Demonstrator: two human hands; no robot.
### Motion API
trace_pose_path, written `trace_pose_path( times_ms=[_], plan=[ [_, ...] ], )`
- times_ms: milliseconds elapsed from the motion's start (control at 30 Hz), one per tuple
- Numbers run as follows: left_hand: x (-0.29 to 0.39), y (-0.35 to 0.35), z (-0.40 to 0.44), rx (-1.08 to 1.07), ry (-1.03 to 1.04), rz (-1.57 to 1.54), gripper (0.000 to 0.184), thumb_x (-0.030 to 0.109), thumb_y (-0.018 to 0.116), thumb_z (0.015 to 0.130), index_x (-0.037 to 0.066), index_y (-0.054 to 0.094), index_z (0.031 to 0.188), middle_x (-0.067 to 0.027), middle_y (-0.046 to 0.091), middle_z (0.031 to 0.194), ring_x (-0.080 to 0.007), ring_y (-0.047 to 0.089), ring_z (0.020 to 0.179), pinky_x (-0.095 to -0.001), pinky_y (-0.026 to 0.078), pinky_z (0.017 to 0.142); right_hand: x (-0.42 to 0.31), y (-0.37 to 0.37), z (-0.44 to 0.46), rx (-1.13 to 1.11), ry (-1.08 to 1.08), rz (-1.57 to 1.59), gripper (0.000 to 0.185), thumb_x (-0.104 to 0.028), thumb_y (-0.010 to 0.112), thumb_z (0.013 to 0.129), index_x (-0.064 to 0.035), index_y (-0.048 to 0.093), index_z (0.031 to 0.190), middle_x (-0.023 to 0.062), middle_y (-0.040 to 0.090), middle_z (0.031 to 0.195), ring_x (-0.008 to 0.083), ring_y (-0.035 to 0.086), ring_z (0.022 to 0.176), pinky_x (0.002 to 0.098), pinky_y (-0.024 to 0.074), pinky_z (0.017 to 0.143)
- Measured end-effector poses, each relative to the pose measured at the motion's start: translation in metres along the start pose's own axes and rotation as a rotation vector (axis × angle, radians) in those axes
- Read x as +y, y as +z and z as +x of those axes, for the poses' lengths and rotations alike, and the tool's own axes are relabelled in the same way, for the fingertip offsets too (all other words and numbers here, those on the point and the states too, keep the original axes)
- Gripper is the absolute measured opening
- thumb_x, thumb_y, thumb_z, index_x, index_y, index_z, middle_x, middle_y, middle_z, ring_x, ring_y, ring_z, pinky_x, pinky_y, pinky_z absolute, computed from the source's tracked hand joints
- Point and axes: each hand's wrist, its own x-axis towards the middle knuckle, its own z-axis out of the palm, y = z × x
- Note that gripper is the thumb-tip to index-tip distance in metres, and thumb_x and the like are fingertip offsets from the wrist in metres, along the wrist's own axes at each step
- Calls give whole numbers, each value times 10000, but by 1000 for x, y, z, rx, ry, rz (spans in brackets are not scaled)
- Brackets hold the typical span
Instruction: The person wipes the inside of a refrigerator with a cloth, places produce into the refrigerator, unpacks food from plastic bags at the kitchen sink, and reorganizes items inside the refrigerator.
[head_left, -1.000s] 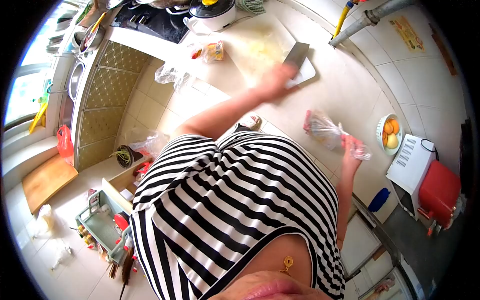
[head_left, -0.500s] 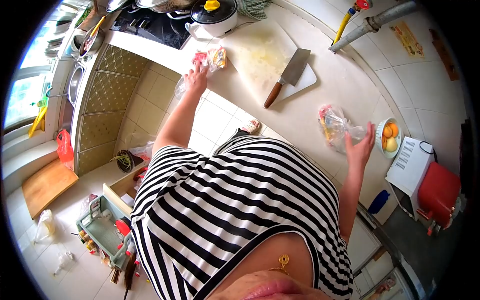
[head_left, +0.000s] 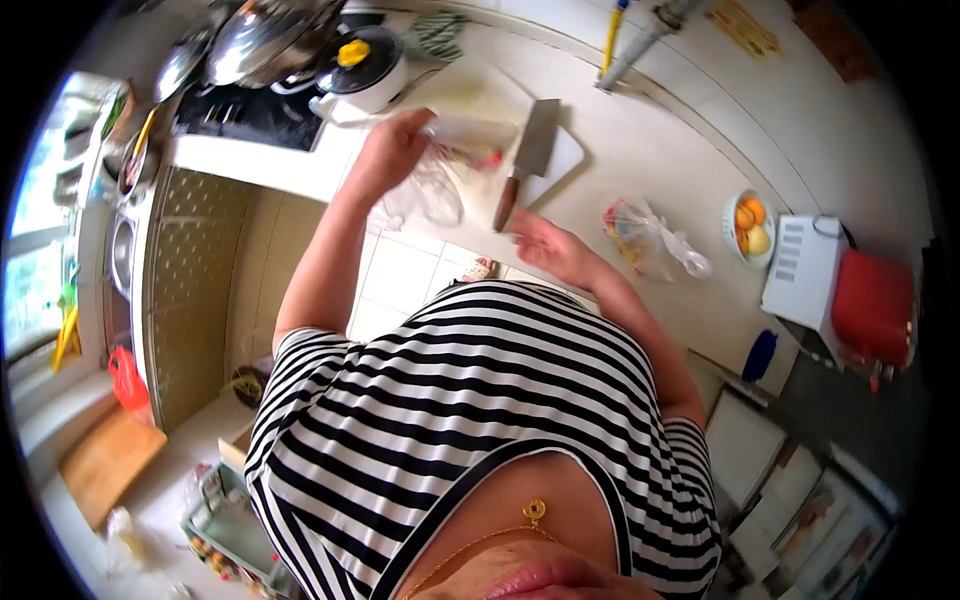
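My left hand (head_left: 396, 152) is closed on a clear plastic bag (head_left: 428, 196), holding it up over the near edge of the counter and the cutting board. Something red and yellow shows through the bag, too blurred to name. My right hand (head_left: 552, 250) is over the counter's front edge with its fingers stretched out, nothing visible in them, just below the cleaver's wooden handle. The cleaver (head_left: 536, 140) lies across the white cutting board (head_left: 563, 165). Further right, a second knotted clear bag (head_left: 650, 240) with red and yellow printing rests on the counter.
A bowl of orange and pale round items (head_left: 733, 232) stands near the wall, beside a white appliance (head_left: 800, 265) and a red one (head_left: 873, 305). A black-lidded white pot (head_left: 362, 75) sits by the black stove (head_left: 250, 120). A pipe (head_left: 640, 55) runs along the wall.
My right hand has left the knotted bag and moved left, towards the cleaver handle. My left hand has lifted its bag off the counter. The camera view has shifted.
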Motion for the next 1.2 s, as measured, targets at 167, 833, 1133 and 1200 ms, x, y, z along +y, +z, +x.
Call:
trace_pose_path(
  times_ms=[167,833,1133,1200],
  plan=[
    [62,55,-3,-23,729,370,269,44,588,631,89,639,891,-71,599,910,-284,535,972,-353,447,852,-27,-4,4,170,-201,1017,657,-500,559,825,-83,379,1300,98,504,1237,240,499,1121,420,433,914],
    [126,145,-46,-661,1142,-265,460,113,665,717,52,523,1150,-158,487,1257,-341,470,1148,-402,400,953,-12,-10,-105,1262,-370,820,362,-126,713,740,-39,578,1065,70,627,950,152,609,756,285,505,646],
    [208,183,-31,-1383,218,-577,696,185,723,751,-3,360,1315,-131,503,1233,-176,483,1111,-291,413,920,-2,18,-228,960,-253,437,404,-104,700,750,-11,549,1114,76,622,998,148,603,872,297,489,777],
    [220,203,-58,-1377,212,-615,626,147,705,752,-1,408,1283,-88,557,1130,-149,522,1007,-272,432,855,-1,26,-254,944,-221,340,444,-106,692,760,-12,516,1157,80,614,1022,146,598,886,295,486,787]
  ],
)
